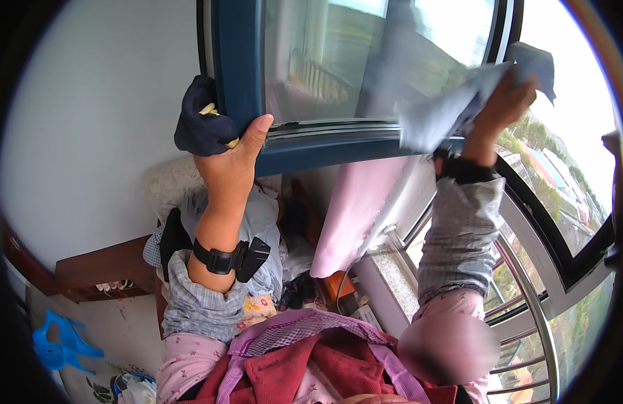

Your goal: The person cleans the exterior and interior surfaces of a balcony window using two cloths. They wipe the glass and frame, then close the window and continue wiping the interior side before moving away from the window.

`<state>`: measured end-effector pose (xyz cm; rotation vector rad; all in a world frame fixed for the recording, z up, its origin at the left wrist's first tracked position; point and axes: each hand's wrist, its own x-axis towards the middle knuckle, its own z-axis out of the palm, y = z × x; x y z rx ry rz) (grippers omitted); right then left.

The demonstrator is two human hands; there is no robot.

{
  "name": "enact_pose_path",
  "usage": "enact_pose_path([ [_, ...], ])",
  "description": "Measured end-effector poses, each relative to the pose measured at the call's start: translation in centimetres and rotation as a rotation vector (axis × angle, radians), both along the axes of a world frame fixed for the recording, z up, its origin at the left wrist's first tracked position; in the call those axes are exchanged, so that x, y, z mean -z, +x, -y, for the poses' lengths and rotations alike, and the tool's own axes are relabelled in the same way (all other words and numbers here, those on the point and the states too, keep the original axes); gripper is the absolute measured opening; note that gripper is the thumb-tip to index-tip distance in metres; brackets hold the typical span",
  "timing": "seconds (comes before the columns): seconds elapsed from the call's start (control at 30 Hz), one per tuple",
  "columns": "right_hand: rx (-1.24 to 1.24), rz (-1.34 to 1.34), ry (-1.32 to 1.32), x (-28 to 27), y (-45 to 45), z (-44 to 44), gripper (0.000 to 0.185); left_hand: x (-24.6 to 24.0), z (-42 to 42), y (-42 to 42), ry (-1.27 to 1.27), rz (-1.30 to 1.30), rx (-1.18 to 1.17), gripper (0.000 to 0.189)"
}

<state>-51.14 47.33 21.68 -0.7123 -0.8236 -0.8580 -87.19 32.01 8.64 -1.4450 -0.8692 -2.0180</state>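
A window sash with a dark blue frame (239, 60) and a glass pane (326, 55) stands in front of me. My left hand (228, 164) grips the lower left corner of the frame, thumb on the near face. Bunched in that hand is a dark navy cloth (203, 123), with small yellow parts showing in its folds; what they are I cannot tell. Up at the lower right of the pane, my right hand (508, 103) holds a grey-blue cloth (437, 113). Motion blurs this cloth, so whether it touches the glass is unclear.
Beneath the sash hangs a pink curtain (359, 212). A curved metal railing (531, 303) runs along the window at right, with outdoors beyond. Clothes (258, 227) are piled below the sash. A blue plastic stool (64, 341) lies on the floor at lower left.
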Motion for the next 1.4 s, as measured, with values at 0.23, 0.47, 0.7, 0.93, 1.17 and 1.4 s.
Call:
enact_pose_path([
  [0.23,-0.223,0.311,-0.342,13.2,-4.6,-1.8,0.046,-0.1,-0.2,-0.3,0.019,-0.085,-0.082,0.05],
  [0.47,-0.457,0.554,-0.622,16.0,-4.2,3.5,0.067,0.0,0.2,-0.2,-0.07,-0.045,-0.001,0.046],
  [0.7,-0.412,0.566,-0.711,14.5,2.1,1.3,0.057,-0.2,-0.2,0.3,0.042,0.042,0.084,0.043],
  [0.93,-0.354,0.088,-0.461,13.4,-4.7,-1.6,0.037,-0.1,-0.3,-0.5,-0.002,0.017,-0.03,0.049],
  [1.17,-0.579,1.022,-0.354,15.3,-19.5,9.7,0.044,0.8,-0.4,-0.9,0.018,-0.058,-0.139,0.039],
  [1.4,-0.383,0.673,-0.306,11.6,-10.2,1.7,0.049,0.7,-0.2,-1.0,0.037,-0.113,-0.082,0.034],
])
